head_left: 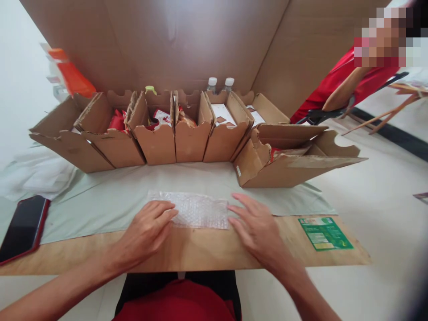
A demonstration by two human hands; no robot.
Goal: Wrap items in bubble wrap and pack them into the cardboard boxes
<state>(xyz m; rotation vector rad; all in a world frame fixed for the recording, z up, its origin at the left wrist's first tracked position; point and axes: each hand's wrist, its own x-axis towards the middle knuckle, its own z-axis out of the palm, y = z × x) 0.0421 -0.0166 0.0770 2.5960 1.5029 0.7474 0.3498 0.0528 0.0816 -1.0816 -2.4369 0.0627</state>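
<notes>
A small sheet of clear bubble wrap (pixel 197 208) lies flat on the pale green cloth (pixel 110 200) near the table's front. My left hand (pixel 147 231) rests with its fingers stretched over the sheet's left end. My right hand (pixel 256 225) lies flat by the sheet's right end, its fingertips touching that edge. Neither hand holds anything.
A row of open cardboard boxes (pixel 157 138) with packets inside stands behind the sheet; one box (pixel 287 162) lies tipped at the right. A phone (pixel 22 227) lies at the left, a green card (pixel 325 232) at the right. Two bottles (pixel 220 84) stand behind. A person in red (pixel 337 80) sits at the back right.
</notes>
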